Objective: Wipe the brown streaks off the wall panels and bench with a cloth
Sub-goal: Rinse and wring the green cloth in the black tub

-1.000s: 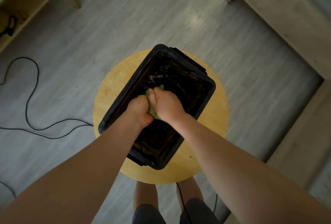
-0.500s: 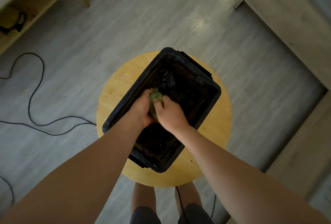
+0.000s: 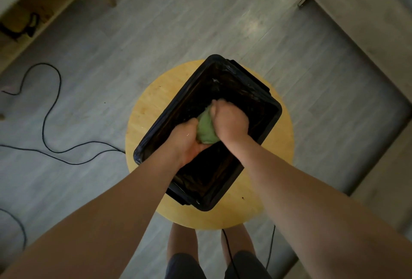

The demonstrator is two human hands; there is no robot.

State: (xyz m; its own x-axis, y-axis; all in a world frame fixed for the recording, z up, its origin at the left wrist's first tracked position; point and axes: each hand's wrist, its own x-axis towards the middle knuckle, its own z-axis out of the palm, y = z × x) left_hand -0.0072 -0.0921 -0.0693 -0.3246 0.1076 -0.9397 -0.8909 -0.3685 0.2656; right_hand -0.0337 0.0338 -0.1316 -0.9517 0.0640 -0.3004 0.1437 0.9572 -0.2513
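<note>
Floor [image 3: 133, 51] of grey planks spreads all round the black tub [image 3: 278, 111], and dark cables [image 3: 44, 127] lie on it well to the tub's left and beyond its far end. Under the tub sits a round wooden worktop [image 3: 147, 113], with its pale top showing on every side of the tub. The tub's inside is glossy black, and we cannot tell whether it holds water.

Over the tub's middle we hold both hands close together. Our left hand [image 3: 187, 142] curls round the near end of the green cloth [image 3: 206, 129], and our right hand [image 3: 229, 120] is fisted round its far end. The cloth is bunched tight between them, just above the tub's inside.

We judge this to be wringing or rinsing the cloth. No wall panel or brown streak shows anywhere round the tub, so we cannot say how much has been wiped. As far as this view goes, no wiping is under way, and the cloth must leave the tub before any can be done.
</note>
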